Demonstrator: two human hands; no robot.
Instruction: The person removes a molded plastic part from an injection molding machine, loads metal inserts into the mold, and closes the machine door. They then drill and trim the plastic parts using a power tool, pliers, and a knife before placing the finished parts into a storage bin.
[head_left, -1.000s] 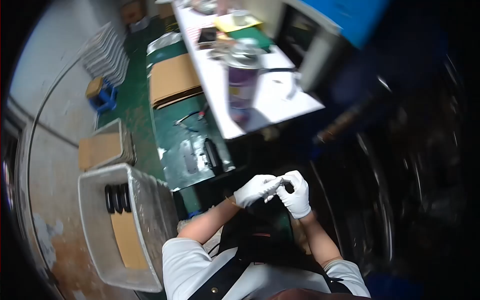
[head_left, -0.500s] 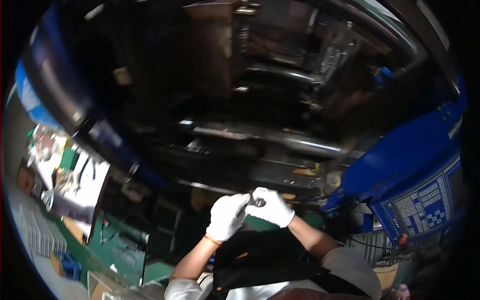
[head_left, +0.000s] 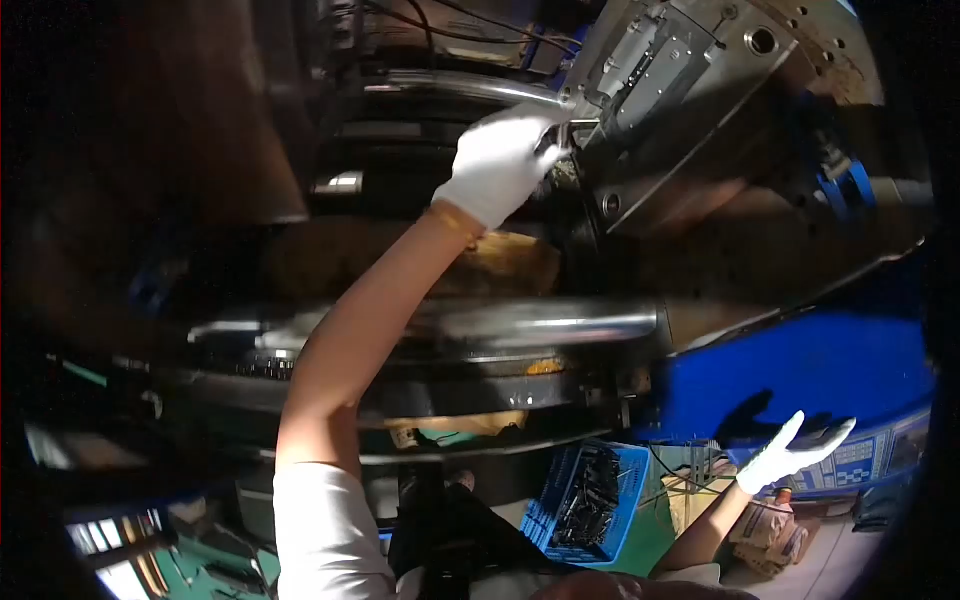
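My left hand (head_left: 505,160), in a white glove, reaches far into the machine beside the metal mould block (head_left: 655,75). Its thumb and fingers are closed around a small dark part (head_left: 550,140), whose kind I cannot make out. A thin bright rod or edge shows just past the fingertips. At the lower right, my white-gloved right hand (head_left: 785,462) is held open with thumb and fingers apart and nothing in it. It is in front of the control panel (head_left: 860,465) and the blue machine cover (head_left: 800,370); whether it touches them I cannot tell.
Shiny horizontal tie bars (head_left: 590,326) cross the machine in front of and behind my left arm. A blue crate (head_left: 628,500) holding many dark parts stands on the green floor below. Blue fittings (head_left: 845,188) and hoses sit around the mould.
My hands were together in front of my body and have parted. The left has reached forward into the machine; the right has moved right and opened. The view has shifted toward the mould.
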